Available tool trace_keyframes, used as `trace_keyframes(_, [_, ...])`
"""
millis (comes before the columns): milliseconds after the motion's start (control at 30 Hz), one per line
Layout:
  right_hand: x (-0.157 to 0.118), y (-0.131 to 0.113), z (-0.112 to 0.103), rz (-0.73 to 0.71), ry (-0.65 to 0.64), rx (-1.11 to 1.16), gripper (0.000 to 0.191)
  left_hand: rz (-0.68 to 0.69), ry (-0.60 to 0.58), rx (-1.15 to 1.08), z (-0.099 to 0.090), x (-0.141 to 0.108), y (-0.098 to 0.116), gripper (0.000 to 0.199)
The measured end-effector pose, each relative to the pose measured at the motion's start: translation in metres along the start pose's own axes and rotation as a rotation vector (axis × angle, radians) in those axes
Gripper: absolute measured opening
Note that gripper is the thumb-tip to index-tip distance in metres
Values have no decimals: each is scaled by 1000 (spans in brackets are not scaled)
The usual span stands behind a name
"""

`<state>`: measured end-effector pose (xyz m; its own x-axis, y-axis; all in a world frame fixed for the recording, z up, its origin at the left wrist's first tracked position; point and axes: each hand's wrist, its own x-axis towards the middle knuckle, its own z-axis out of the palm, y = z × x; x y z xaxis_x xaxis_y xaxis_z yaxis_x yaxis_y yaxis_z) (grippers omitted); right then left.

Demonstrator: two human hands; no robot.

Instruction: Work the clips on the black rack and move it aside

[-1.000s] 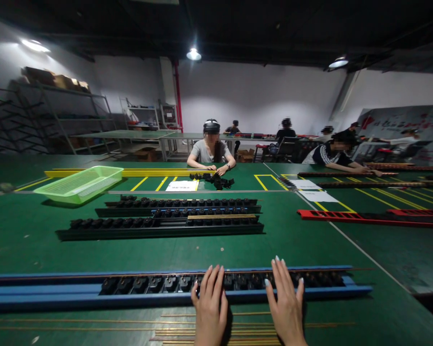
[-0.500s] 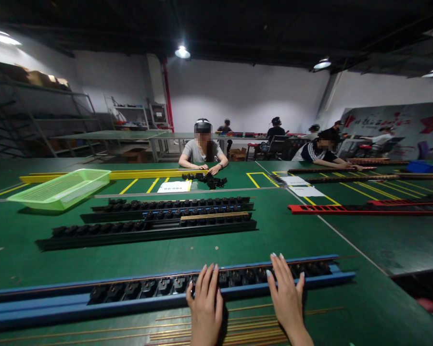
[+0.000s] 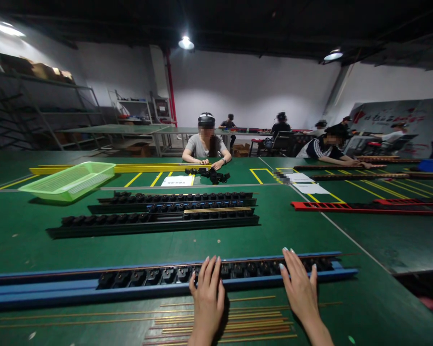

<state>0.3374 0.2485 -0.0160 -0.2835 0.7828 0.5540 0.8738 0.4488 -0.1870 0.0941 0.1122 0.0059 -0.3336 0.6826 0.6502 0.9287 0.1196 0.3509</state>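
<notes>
Left hand [image 3: 207, 298] and right hand [image 3: 303, 288] are both open, fingers spread, empty as far as I can see. Fingertips sit over the blue rail [image 3: 39, 290]; can't tell if they touch it. The rail lies across the near part of the counter [image 3: 21, 240], just past the hands, with a row of black clips [image 3: 166, 275] along it. A thin brass rod [image 3: 260, 257] appears to run along the rail's far side, though it's too thin to confirm it's seated.

Progress as visible: that rail looks loaded along its length. Loose brass rods [image 3: 220, 322] lie in a flat bundle on the counter, directly under and between the hands, near its front edge, so there's stock left.

Further out, two black rails sit side by side across the middle of the counter. The nearer black rail [image 3: 151, 223] has gold-coloured rods [image 3: 218, 210] along its right part only; its left clips look bare. The farther black rail [image 3: 176, 204] has a blue strip and clips, no clear rods.

Nothing blocks the hands. Green plastic basket [image 3: 68, 181] sits off left, well apart. Loose clips [image 3: 207, 174] and a paper sheet [image 3: 177, 180] lie farther out, by a person [image 3: 205, 146] across the counter. Red rail [image 3: 368, 206] is off right.
</notes>
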Motion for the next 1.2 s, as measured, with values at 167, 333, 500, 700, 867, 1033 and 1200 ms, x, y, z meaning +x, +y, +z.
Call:
trace_keyframes(167, [2, -8, -4, 46, 22, 50, 55, 8, 6, 11, -1, 0, 1, 53])
trace_keyframes(333, [5, -4, -11, 96, 19, 97, 56, 37, 10, 55, 0, 0, 0, 56])
trace_keyframes(500, [5, 15, -17, 153, -16, 57, 56, 70, -1, 76, 0, 1, -2, 58])
trace_keyframes(700, [3, 27, -16, 80, -58, 25, 54, 85, 10, 70, 0, 1, -4, 60])
trace_keyframes(867, [3, 31, -15, 31, -26, 4, 52, 73, 23, 78, -2, 3, -3, 57])
trace_keyframes(1033, [4, 41, -23, 5, -35, -19, 53, 130, 13, 113, -5, 5, -4, 58])
trace_keyframes(1200, [3, 55, -26, -4, -51, -31, 52, 123, 5, 123, -5, 4, -5, 58])
